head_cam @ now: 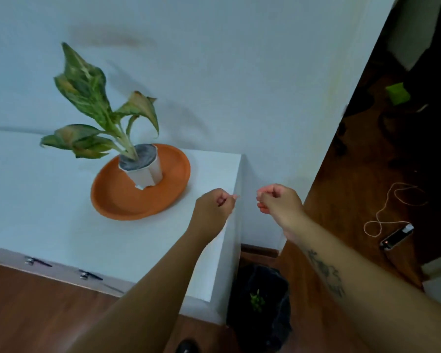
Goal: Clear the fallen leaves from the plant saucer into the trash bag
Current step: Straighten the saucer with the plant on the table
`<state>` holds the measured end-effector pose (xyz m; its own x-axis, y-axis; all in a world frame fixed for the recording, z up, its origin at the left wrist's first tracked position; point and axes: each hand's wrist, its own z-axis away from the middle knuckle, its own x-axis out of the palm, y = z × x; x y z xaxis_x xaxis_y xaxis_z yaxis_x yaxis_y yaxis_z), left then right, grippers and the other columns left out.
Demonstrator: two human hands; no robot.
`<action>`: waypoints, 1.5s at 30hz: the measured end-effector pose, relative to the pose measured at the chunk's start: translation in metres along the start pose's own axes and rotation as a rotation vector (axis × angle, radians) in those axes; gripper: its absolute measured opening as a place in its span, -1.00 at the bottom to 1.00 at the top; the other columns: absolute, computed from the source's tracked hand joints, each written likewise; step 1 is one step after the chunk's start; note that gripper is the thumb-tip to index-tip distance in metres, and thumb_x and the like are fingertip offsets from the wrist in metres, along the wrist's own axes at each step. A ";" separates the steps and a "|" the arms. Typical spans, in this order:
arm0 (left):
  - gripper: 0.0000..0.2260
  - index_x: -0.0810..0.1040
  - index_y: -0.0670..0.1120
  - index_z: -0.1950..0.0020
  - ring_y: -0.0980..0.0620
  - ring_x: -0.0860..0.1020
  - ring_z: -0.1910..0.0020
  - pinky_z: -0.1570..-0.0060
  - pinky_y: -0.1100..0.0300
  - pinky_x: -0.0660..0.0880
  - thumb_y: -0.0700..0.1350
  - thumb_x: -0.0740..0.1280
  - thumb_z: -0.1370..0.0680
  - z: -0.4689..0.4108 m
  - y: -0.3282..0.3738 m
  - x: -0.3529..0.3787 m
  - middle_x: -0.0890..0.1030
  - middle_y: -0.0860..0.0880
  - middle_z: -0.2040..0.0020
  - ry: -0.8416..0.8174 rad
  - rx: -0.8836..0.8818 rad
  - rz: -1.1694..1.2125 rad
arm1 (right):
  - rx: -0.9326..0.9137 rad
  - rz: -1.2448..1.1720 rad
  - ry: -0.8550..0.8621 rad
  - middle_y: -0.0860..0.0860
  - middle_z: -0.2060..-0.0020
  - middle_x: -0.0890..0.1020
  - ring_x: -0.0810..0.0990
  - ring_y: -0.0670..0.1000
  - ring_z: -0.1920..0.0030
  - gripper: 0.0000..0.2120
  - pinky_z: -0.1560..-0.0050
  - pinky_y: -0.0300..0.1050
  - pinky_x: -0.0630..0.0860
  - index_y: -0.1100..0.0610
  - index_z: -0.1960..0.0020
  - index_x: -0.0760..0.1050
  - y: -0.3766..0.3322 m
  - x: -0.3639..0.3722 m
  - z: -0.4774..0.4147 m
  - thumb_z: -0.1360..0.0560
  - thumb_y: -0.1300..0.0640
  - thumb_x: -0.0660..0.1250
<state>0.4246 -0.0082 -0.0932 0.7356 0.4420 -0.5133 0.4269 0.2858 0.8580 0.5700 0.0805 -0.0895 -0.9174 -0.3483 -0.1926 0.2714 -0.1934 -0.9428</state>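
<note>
An orange plant saucer sits on a white cabinet top, with a white pot holding a drooping green plant standing in it. I see no loose leaves on the saucer. My left hand hovers over the cabinet's right corner, fingers curled shut, nothing visible in it. My right hand floats to the right of the cabinet edge, also curled shut, with nothing seen in it. On the floor below, a black trash bag stands open beside the cabinet, with green leaves inside.
The white cabinet has a sharp right corner and metal hinges on its front. A white wall rises behind. On the wooden floor to the right lie a phone with a coiled cord, a green object and dark items.
</note>
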 end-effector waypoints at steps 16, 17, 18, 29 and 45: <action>-0.83 0.51 -0.10 0.24 -0.08 0.53 0.24 0.23 0.05 0.47 -0.13 0.28 -0.55 -0.055 -0.132 -0.220 0.59 -0.06 0.29 0.256 0.182 -0.493 | -0.448 0.619 -0.124 0.03 0.00 0.63 0.58 0.04 -0.02 -0.82 -0.10 -0.04 0.51 0.08 -0.04 0.61 -0.043 0.216 -0.005 -0.46 0.11 0.34; -0.89 0.56 -0.08 0.16 -0.11 0.56 0.13 0.11 0.02 0.52 -0.12 0.29 -0.54 -0.060 -0.141 -0.226 0.63 -0.07 0.18 0.232 0.189 -0.578 | -0.447 0.682 -0.133 0.03 -0.04 0.62 0.58 0.06 -0.06 -0.77 -0.14 -0.01 0.50 0.06 -0.09 0.59 -0.042 0.223 -0.006 -0.46 0.07 0.33; -0.91 0.57 -0.07 0.08 -0.13 0.56 0.01 -0.01 -0.02 0.52 -0.09 0.30 -0.53 -0.065 -0.152 -0.233 0.65 -0.07 0.08 0.196 0.187 -0.641 | -0.447 0.742 -0.139 0.03 -0.08 0.60 0.57 0.07 -0.10 -0.72 -0.18 -0.01 0.49 0.05 -0.14 0.58 -0.042 0.232 -0.006 -0.46 0.03 0.32; -0.54 0.61 -0.15 -0.17 -0.16 0.43 -0.36 -0.41 -0.17 0.26 0.04 0.06 -0.51 -0.074 -0.191 -0.236 0.64 -0.09 -0.20 0.102 0.263 -0.632 | -0.600 1.148 -0.157 -0.03 -0.40 0.45 0.36 0.03 -0.42 -0.41 -0.48 0.00 0.07 -0.03 -0.31 0.49 -0.019 0.266 0.016 -0.49 -0.29 -0.05; -0.48 0.50 -0.10 -0.32 -0.05 0.25 -0.50 -0.51 -0.06 0.10 0.13 0.02 -0.52 -0.091 -0.197 -0.251 0.49 -0.03 -0.39 -0.004 0.299 -0.594 | -0.319 0.426 0.075 0.00 -0.43 0.33 0.30 -0.01 -0.43 -0.18 -0.28 -0.23 0.25 0.08 -0.48 0.17 -0.050 0.273 -0.013 -0.36 -0.04 0.50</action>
<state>0.1082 -0.0975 -0.1355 0.3318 0.2790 -0.9012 0.8874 0.2317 0.3985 0.3022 0.0069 -0.0984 -0.7668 -0.2666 -0.5839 0.5326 0.2433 -0.8106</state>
